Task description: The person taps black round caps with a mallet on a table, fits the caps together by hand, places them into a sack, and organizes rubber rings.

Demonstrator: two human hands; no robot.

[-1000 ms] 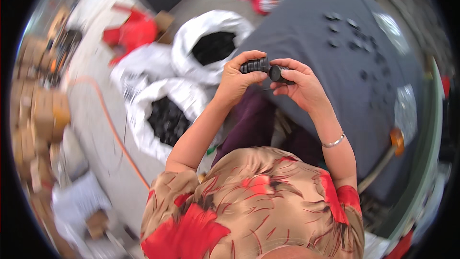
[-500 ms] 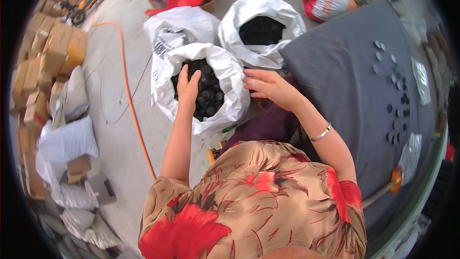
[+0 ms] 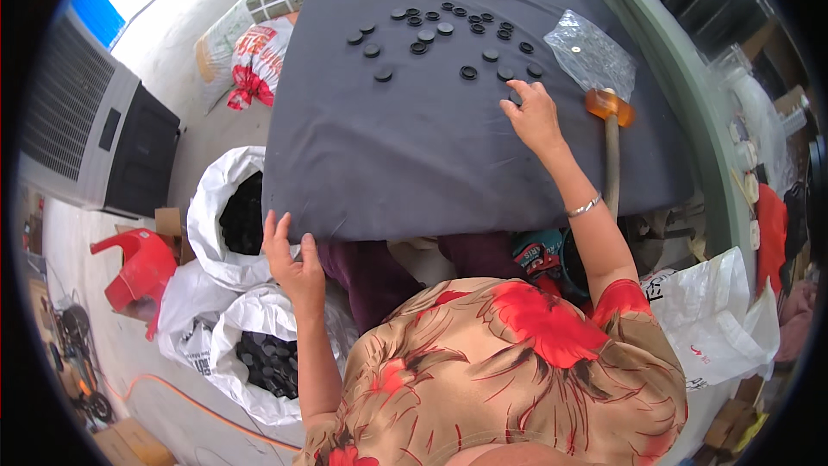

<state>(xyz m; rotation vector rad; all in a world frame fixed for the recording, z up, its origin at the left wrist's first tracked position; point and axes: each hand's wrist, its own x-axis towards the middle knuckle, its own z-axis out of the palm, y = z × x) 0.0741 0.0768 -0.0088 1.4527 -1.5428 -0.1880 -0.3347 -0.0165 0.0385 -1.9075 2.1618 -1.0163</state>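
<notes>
Across the dark grey cloth-covered table (image 3: 414,155) lie several small round black caps (image 3: 383,75), some flat and solid, some ring-like (image 3: 468,72). My right hand (image 3: 538,121) is over the table at the near right end of this group. Its thumb and index finger close on the two sides of one black cap (image 3: 516,97). At the table's near left corner is my left hand (image 3: 295,261), with fingers spread and nothing in it. To the right of my right hand, a mallet (image 3: 609,109) with an amber head and a wooden handle rests on the cloth.
Two open white sacks (image 3: 226,269) of black pieces stand on the floor at left, near a red plastic stool (image 3: 138,272). Clear plastic bags (image 3: 591,53) lie on the table. A green rail (image 3: 690,78) runs along its right side. An air cooler (image 3: 73,112) stands far left.
My view has swung right, from the sacks to the table. My left hand has come out of the sack to the table corner. My right hand has reached over the table and holds a cap.
</notes>
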